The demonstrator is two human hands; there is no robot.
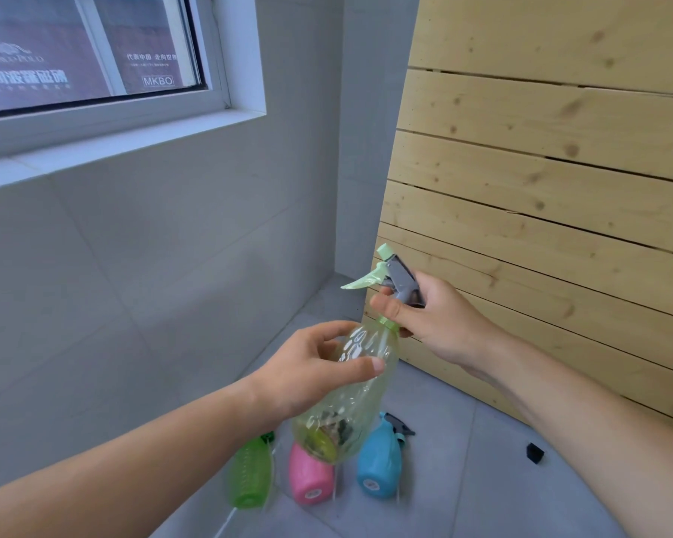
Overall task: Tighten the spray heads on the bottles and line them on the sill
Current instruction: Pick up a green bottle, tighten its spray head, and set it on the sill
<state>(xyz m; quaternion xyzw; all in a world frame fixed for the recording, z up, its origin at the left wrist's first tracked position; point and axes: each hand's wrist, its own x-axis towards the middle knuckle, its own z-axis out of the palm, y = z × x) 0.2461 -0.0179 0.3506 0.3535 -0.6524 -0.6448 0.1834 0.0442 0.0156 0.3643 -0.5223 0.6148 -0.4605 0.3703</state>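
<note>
Right hand [436, 320] clenched round the grey-and-mint trigger spray head [395, 275]; left hand [319, 366] grasping the shoulder of the translucent pale-green plastic bottle [350, 398], held in mid-air. The bottle's long axis runs from near-lower-left to far-upper-right, collar at the right hand's fingertips. Below on the grey tiled floor [482, 479] lie a ribbed green bottle [249, 473], a pink bottle [309, 479] and a blue bottle [379, 460]. The white window sill [133, 143], upper left, is unobstructed.

The held bottle [350, 386] is clear pale green with a grey and mint spray head [389, 273]. On the grey floor [482, 479] lie a bright green bottle [249, 475], a pink bottle [309, 479] and a blue bottle [379, 460].
</note>
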